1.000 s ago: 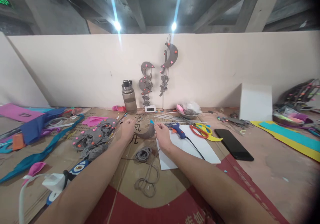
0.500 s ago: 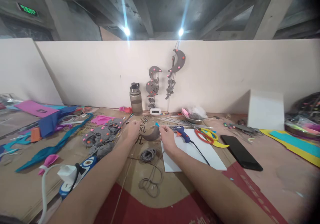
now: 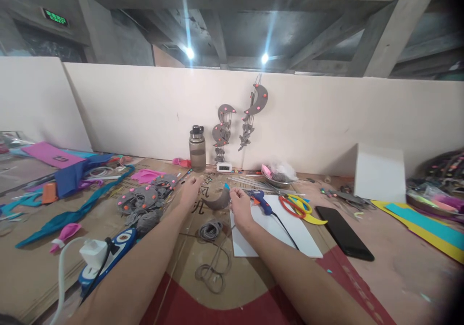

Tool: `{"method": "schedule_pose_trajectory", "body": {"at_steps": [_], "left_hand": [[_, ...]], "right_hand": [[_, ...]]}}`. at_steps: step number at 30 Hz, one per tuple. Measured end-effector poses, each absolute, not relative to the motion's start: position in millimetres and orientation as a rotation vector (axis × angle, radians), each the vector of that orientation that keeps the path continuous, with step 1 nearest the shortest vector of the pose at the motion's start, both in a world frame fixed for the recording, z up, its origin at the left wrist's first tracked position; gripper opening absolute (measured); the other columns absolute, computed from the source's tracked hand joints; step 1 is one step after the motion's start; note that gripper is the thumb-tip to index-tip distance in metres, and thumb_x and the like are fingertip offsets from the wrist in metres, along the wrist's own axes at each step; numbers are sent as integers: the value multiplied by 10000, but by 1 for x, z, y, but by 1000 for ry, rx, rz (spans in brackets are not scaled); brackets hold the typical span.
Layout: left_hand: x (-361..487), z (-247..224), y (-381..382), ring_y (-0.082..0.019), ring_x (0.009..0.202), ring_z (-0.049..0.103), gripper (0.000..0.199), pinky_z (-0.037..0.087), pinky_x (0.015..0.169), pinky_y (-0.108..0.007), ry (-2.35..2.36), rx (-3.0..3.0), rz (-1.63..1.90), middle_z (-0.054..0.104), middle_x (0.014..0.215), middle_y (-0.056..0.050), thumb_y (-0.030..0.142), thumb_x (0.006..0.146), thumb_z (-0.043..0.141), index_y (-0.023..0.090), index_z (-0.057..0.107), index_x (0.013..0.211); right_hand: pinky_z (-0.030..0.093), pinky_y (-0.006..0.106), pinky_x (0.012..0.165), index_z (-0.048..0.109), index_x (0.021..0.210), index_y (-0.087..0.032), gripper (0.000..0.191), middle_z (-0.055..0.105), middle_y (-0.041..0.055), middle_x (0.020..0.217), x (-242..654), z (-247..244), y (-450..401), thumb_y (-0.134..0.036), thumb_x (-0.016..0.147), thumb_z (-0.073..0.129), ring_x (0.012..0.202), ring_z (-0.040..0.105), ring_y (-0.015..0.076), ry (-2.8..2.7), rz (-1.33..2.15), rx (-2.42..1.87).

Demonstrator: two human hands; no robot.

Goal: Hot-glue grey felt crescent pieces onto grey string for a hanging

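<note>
A dark grey felt crescent (image 3: 219, 202) lies between my two hands on the cardboard, with a small blue piece (image 3: 226, 186) at its right tip. My right hand (image 3: 240, 207) has its fingers pinched at that tip. On the other side, close to the crescent's left tip, my left hand (image 3: 191, 189) is closed; whatever its fingers hold is too small to make out. Below the crescent lies a coil of grey cord (image 3: 210, 229), with a loose end looping toward me. A blue glue gun (image 3: 264, 204) rests on white paper (image 3: 250, 244) beside my right hand.
Scissors (image 3: 292, 206), a black phone (image 3: 344, 233) and a bowl (image 3: 278, 176) stand to the right. A bottle (image 3: 197, 149) and small clock (image 3: 224, 168) are at the back. Left are grey decorated crescents (image 3: 145, 197) and a power strip (image 3: 121, 243). Crescent garlands (image 3: 258, 100) hang on the white board.
The view has tilted slightly upward and shifted, so the scene sits a little lower. Both hands keep about the same places around the crescent.
</note>
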State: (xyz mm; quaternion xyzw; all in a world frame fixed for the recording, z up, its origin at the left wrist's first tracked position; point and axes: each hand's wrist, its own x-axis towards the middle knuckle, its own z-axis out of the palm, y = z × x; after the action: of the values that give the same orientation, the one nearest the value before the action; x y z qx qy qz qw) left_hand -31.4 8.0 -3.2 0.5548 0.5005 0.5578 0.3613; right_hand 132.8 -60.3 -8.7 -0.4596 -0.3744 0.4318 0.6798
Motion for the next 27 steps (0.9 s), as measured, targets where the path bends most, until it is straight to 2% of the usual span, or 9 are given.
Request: {"method": "schedule_pose_trajectory", "body": {"at_steps": [4,9,14,19,22,24,27], "left_hand": [[-24,17,5,-144,617,497,405,386,579,-243,1213,1618,1382,549,636,5,567,797,572,190,554,650],[-16,34,4,-178,679,550,384,397,637,-257,1178,1797,1222,625,622,-21,516,761,634,176,636,582],[-14,51,-2,-210,783,631,329,437,710,-265,1083,2023,997,752,823,-46,483,776,649,181,779,786],[-3,70,-22,-215,754,643,194,444,658,-257,1106,2064,891,758,802,-45,348,706,704,182,784,767],[1,75,-29,-190,682,608,130,429,591,-242,1122,2017,915,721,710,-34,299,690,710,176,751,701],[2,73,-29,-160,614,569,125,405,529,-226,1134,1976,906,681,661,-24,292,698,709,168,724,691],[4,63,-25,-115,515,520,172,387,453,-211,1093,1824,827,654,676,-13,321,735,704,155,694,777]], "right_hand": [[191,219,444,515,677,-203,210,392,-96,528,133,-7,-61,-379,631,620,465,266,61,-812,985,-1025],[200,223,448,526,691,-203,208,402,-94,523,133,-5,-61,-371,634,635,468,273,66,-797,990,-1024],[223,217,476,550,705,-185,180,446,-72,596,135,-7,-58,-345,651,612,530,316,69,-798,965,-1032],[235,220,491,554,717,-183,172,445,-70,605,137,-8,-56,-342,668,600,543,309,72,-803,938,-1026],[245,223,494,561,725,-187,181,448,-72,600,137,-9,-55,-355,675,604,538,305,75,-819,928,-1027],[252,223,496,564,725,-188,187,451,-71,602,137,-10,-54,-362,677,610,541,311,76,-829,920,-1030],[259,222,498,563,729,-189,200,455,-66,610,138,-11,-52,-377,688,614,553,324,80,-836,896,-1041]]}}
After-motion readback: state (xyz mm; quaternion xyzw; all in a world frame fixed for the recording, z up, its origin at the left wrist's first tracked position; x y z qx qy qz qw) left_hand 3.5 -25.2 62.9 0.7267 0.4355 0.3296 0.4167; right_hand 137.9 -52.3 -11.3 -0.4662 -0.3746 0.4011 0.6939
